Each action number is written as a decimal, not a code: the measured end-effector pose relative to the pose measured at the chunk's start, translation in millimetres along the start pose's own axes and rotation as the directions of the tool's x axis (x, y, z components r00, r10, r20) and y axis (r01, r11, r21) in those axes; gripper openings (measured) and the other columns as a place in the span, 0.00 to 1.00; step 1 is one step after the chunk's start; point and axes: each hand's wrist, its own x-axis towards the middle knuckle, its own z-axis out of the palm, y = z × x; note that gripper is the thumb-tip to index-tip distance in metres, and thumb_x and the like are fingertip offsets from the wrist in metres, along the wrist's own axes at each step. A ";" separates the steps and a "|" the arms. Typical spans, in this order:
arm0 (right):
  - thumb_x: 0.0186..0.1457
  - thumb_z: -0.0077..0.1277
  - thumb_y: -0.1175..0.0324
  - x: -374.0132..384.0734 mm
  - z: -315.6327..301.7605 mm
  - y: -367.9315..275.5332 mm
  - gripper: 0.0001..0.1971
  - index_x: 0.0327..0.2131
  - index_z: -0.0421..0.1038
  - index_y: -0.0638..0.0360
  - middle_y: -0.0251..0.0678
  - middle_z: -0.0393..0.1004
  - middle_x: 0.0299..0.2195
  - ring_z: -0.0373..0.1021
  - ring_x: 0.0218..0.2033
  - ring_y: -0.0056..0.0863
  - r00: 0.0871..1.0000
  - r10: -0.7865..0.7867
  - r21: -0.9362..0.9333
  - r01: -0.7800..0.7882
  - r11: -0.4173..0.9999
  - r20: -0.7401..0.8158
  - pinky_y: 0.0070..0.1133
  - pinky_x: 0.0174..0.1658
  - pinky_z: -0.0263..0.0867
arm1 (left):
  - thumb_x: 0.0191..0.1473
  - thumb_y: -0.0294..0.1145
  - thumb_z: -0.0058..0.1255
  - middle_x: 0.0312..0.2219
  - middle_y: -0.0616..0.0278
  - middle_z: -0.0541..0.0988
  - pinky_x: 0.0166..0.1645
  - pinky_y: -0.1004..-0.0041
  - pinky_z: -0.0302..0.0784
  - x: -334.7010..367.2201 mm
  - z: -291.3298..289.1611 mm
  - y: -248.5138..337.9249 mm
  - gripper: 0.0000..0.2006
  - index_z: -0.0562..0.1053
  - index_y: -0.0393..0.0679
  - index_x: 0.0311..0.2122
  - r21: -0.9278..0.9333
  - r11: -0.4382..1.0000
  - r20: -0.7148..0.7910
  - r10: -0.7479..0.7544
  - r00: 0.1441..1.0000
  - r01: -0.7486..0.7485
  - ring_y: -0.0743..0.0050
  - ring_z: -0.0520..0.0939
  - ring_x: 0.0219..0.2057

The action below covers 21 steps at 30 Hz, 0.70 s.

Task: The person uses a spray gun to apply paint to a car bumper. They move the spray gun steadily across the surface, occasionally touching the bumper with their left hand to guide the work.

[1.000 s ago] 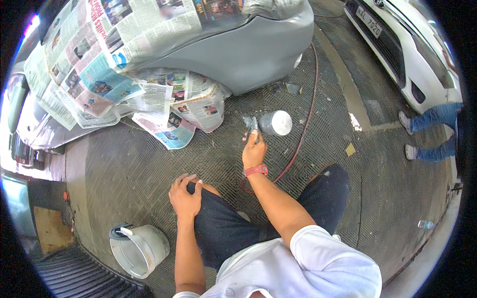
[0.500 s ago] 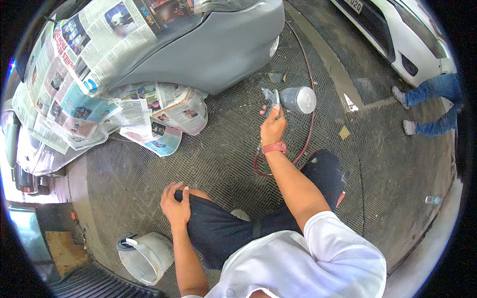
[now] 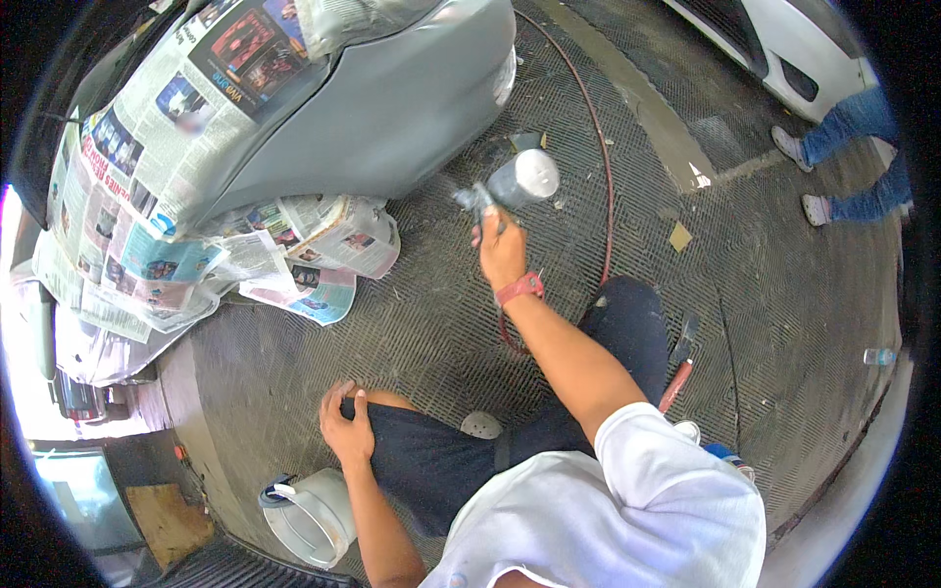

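My right hand [image 3: 502, 253], with a red watch at its wrist, is closed around a spray gun [image 3: 482, 198]. The gun's grey cup with a pale lid [image 3: 524, 176] leans out to the right. Ahead and to the left of the gun, apart from it, is a grey car body panel [image 3: 392, 108]. Newspaper masking [image 3: 147, 196] covers the car beside that panel and hangs down below it. My left hand [image 3: 345, 429] rests on my bent left knee, holding nothing, its fingers apart.
A red hose [image 3: 600, 147] curves over the ribbed floor near my right arm. A white bucket [image 3: 338, 514] stands by my left forearm. A red-handled scraper [image 3: 676, 385] lies beside my right leg. Someone in jeans [image 3: 853, 127] stands near a white car [image 3: 774, 44].
My right hand has carried the spray gun leftward, and the gun's cup now leans more to the right. The view has shifted a little. My left hand stays on the knee.
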 end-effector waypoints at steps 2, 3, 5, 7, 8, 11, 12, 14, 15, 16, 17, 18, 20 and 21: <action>0.79 0.42 0.52 35.8 -11.9 4.3 0.25 0.43 0.80 0.67 0.35 0.80 0.24 0.76 0.22 0.24 0.989 0.031 0.041 -0.025 0.999 -0.147 0.26 0.26 0.72 | 0.61 0.42 0.65 0.57 0.49 0.83 0.69 0.51 0.71 -5.2 -3.6 -3.7 0.17 0.85 0.46 0.51 -0.014 1.000 0.001 -0.013 1.000 0.013 0.44 0.80 0.62; 0.79 0.42 0.51 53.9 -20.6 5.6 0.26 0.45 0.80 0.67 0.35 0.80 0.25 0.76 0.21 0.23 0.984 0.021 0.033 -0.016 0.999 -0.178 0.24 0.21 0.70 | 0.61 0.41 0.65 0.57 0.49 0.83 0.69 0.52 0.71 -8.8 -4.6 -5.0 0.16 0.85 0.45 0.51 -0.017 1.000 -0.021 -0.017 1.000 0.016 0.45 0.80 0.61; 0.79 0.40 0.49 87.1 -35.9 4.8 0.27 0.49 0.79 0.66 0.36 0.80 0.26 0.78 0.22 0.21 0.970 0.035 0.123 -0.006 0.992 -0.242 0.20 0.17 0.69 | 0.61 0.40 0.65 0.56 0.50 0.83 0.69 0.52 0.71 -13.6 -8.5 -8.0 0.16 0.85 0.44 0.51 -0.036 0.999 -0.027 -0.020 0.999 0.019 0.45 0.80 0.61; 0.79 0.40 0.48 115.6 -49.3 0.6 0.28 0.50 0.79 0.66 0.37 0.80 0.26 0.78 0.22 0.22 0.947 0.041 0.084 -0.014 0.996 -0.320 0.22 0.17 0.69 | 0.61 0.39 0.65 0.56 0.50 0.83 0.69 0.53 0.71 -17.2 -10.9 -10.4 0.16 0.84 0.44 0.51 -0.057 0.998 -0.035 -0.021 0.999 0.019 0.46 0.80 0.61; 0.79 0.40 0.48 124.9 -53.6 -1.7 0.28 0.50 0.79 0.66 0.37 0.81 0.26 0.78 0.21 0.23 0.931 0.033 0.062 -0.011 0.998 -0.364 0.22 0.17 0.70 | 0.61 0.39 0.65 0.56 0.50 0.83 0.69 0.53 0.71 -18.8 -11.7 -11.6 0.16 0.84 0.43 0.51 -0.070 0.997 -0.040 -0.022 0.999 0.020 0.46 0.80 0.61; 0.79 0.40 0.48 131.7 -58.8 -5.7 0.28 0.49 0.80 0.66 0.37 0.81 0.26 0.77 0.20 0.24 0.904 -0.033 0.022 0.047 0.999 -0.427 0.25 0.18 0.70 | 0.62 0.38 0.65 0.56 0.50 0.83 0.69 0.53 0.71 -22.5 -13.0 -15.0 0.16 0.84 0.43 0.51 -0.080 0.997 -0.049 -0.021 0.999 0.017 0.46 0.80 0.61; 0.79 0.40 0.48 125.8 -58.3 -4.9 0.28 0.48 0.80 0.66 0.37 0.81 0.26 0.77 0.20 0.24 0.923 -0.026 0.005 0.030 1.000 -0.384 0.26 0.18 0.70 | 0.62 0.38 0.65 0.55 0.50 0.83 0.69 0.53 0.70 -23.6 -13.3 -15.9 0.16 0.84 0.42 0.51 -0.074 0.997 -0.055 -0.018 0.998 0.014 0.46 0.80 0.61; 0.78 0.41 0.49 99.0 -58.0 0.7 0.28 0.47 0.81 0.66 0.37 0.82 0.25 0.77 0.20 0.24 0.954 -0.026 -0.037 0.016 0.999 -0.300 0.27 0.19 0.70 | 0.62 0.38 0.65 0.55 0.50 0.83 0.69 0.53 0.70 -23.8 -12.9 -16.6 0.16 0.84 0.43 0.51 -0.064 0.998 -0.057 -0.007 0.998 0.003 0.46 0.80 0.61; 0.78 0.42 0.51 81.8 -54.4 4.4 0.27 0.45 0.81 0.68 0.37 0.81 0.24 0.77 0.21 0.24 0.970 -0.003 -0.047 -0.008 0.999 -0.243 0.29 0.24 0.71 | 0.62 0.38 0.65 0.55 0.50 0.83 0.69 0.53 0.70 -23.5 -12.2 -16.2 0.15 0.84 0.43 0.51 -0.052 0.999 -0.060 -0.006 0.998 0.003 0.46 0.80 0.61; 0.78 0.43 0.52 64.0 -48.0 8.1 0.26 0.44 0.81 0.68 0.38 0.81 0.24 0.77 0.22 0.25 0.983 0.004 -0.057 -0.014 0.998 -0.182 0.29 0.26 0.71 | 0.62 0.38 0.65 0.55 0.50 0.83 0.69 0.53 0.70 -22.5 -11.2 -15.1 0.15 0.84 0.43 0.51 -0.046 0.999 -0.054 -0.003 0.999 0.001 0.46 0.80 0.61; 0.78 0.44 0.53 46.4 -41.6 11.5 0.25 0.43 0.80 0.69 0.39 0.81 0.24 0.77 0.23 0.26 0.992 -0.034 -0.058 0.027 0.998 -0.118 0.29 0.28 0.72 | 0.62 0.39 0.65 0.55 0.50 0.83 0.69 0.53 0.70 -20.4 -9.5 -13.5 0.15 0.84 0.44 0.51 -0.036 0.999 -0.050 -0.006 0.999 0.004 0.45 0.80 0.61; 0.78 0.44 0.54 27.4 -35.8 14.6 0.25 0.42 0.80 0.69 0.40 0.81 0.24 0.77 0.23 0.27 0.999 -0.031 -0.060 0.028 0.998 -0.042 0.30 0.31 0.73 | 0.62 0.39 0.65 0.55 0.50 0.83 0.69 0.53 0.70 -18.6 -8.2 -11.5 0.16 0.84 0.44 0.51 -0.025 1.000 -0.047 -0.007 0.999 0.006 0.45 0.80 0.61; 0.77 0.45 0.55 -5.1 -22.9 16.5 0.23 0.44 0.80 0.69 0.41 0.82 0.25 0.79 0.24 0.29 0.986 -0.148 -0.118 0.157 0.980 0.082 0.30 0.33 0.75 | 0.62 0.40 0.65 0.56 0.51 0.83 0.69 0.53 0.70 -13.8 -6.2 -6.2 0.16 0.84 0.45 0.51 -0.012 1.000 -0.025 -0.005 1.000 0.005 0.46 0.80 0.61; 0.77 0.46 0.56 -16.2 -18.4 16.1 0.22 0.46 0.80 0.68 0.42 0.83 0.26 0.80 0.25 0.29 0.968 -0.211 -0.125 0.228 0.966 0.137 0.29 0.34 0.76 | 0.62 0.40 0.65 0.56 0.51 0.83 0.69 0.53 0.70 -12.2 -4.7 -3.2 0.16 0.84 0.45 0.51 -0.005 1.000 -0.017 -0.004 1.000 0.004 0.46 0.80 0.61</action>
